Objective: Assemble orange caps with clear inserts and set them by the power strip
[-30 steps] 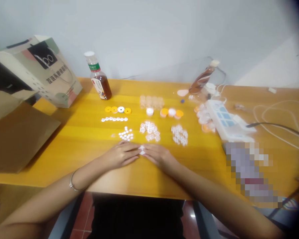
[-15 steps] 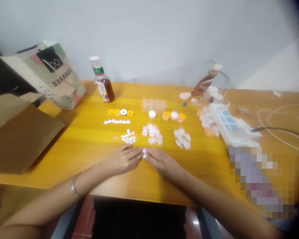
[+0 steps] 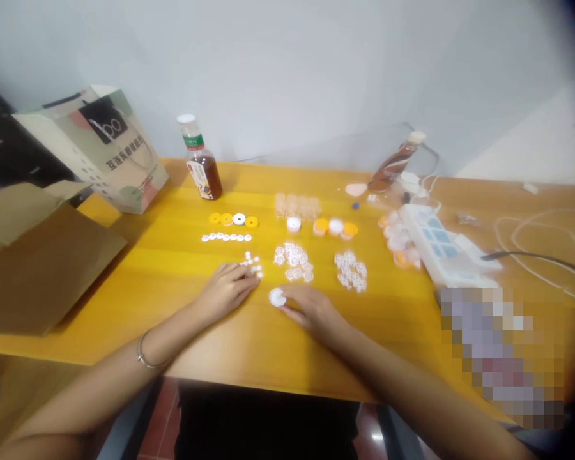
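Note:
Near the front of the table, my right hand (image 3: 311, 310) pinches a white round disc (image 3: 276, 298) between thumb and fingers. To its left, my left hand (image 3: 227, 287) reaches over a scatter of small white pieces (image 3: 253, 260), its fingers stretched out and partly covering them. Whether a fingertip touches one is unclear. Behind the pieces runs a row of small white rings (image 3: 227, 237), and farther back a row of yellow and white round caps (image 3: 239, 220). Two piles of white openwork pieces lie ahead of my right hand, a middle pile (image 3: 293, 259) and a right pile (image 3: 351, 271).
Clear cups (image 3: 297, 206) stand behind white and orange caps (image 3: 335, 227). At the back are a dark drink bottle (image 3: 204, 169) and a tilted cola bottle (image 3: 395, 163). A cardboard box (image 3: 48, 262) and paper bag (image 3: 119, 153) occupy the left; a white power strip (image 3: 436, 239) and cables the right.
My hands were together at the white piece. My left hand has let go and moved left to the small white pieces, while my right hand keeps the disc.

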`<state>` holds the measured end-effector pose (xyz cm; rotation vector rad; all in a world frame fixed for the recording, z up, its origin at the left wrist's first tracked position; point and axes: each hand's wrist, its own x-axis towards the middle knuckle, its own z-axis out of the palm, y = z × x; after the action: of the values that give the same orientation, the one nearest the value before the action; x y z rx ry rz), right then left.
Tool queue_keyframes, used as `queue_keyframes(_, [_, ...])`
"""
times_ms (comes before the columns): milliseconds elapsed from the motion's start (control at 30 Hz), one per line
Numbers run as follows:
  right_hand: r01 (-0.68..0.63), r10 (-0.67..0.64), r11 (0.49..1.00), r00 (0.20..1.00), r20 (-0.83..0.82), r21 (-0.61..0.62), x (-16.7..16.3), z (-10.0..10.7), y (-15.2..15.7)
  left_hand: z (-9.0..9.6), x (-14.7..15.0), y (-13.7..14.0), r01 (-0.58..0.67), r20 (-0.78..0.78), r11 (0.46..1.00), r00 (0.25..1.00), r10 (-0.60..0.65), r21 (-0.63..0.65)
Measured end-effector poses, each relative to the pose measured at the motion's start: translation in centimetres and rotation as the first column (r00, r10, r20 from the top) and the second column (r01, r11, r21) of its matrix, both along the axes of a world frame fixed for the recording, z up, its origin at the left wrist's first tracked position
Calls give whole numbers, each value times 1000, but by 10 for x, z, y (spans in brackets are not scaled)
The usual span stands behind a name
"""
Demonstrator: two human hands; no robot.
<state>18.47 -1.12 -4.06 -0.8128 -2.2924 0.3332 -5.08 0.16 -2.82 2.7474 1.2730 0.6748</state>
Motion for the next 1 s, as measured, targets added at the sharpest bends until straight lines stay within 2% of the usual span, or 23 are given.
queue_keyframes(200, [0, -3, 994, 1000, -27, -113, 0, 4, 1, 0, 5, -1, 26, 30, 999, 999, -26, -30])
queue_keyframes(333, [5, -8, 987, 1000, -17, -159, -1, 4, 5, 2, 4, 0, 34, -42, 998, 999, -31, 59])
queue_keyframes(500, [25, -21, 983, 999, 25, -184, -2, 4, 7, 5, -2, -1, 168, -229, 973, 965, -129, 161])
queue_keyframes(600, [16, -12, 981, 1000, 19, -192, -2, 3, 7, 2, -2, 1, 178, -206, 964, 969, -137, 197])
queue_keyframes(733, [1, -1, 981, 1000, -2, -195, -2, 3, 7, 1, 8, 3, 83, 14, 988, 996, -86, 126])
queue_keyframes(800, [-9, 8, 982, 1000, -7, -191, -2, 3, 8, 5, 16, 2, 114, 76, 991, 990, -119, 67])
queue_keyframes(900, [-9, 6, 984, 1000, -16, -178, -2, 2, 8, 10, 26, 2, 221, 14, 975, 975, -222, 7])
queue_keyframes(1000, [-8, 3, 985, 1000, -29, -173, -2, 1, 9, 13, 31, 5, 256, -96, 966, 963, -252, 32])
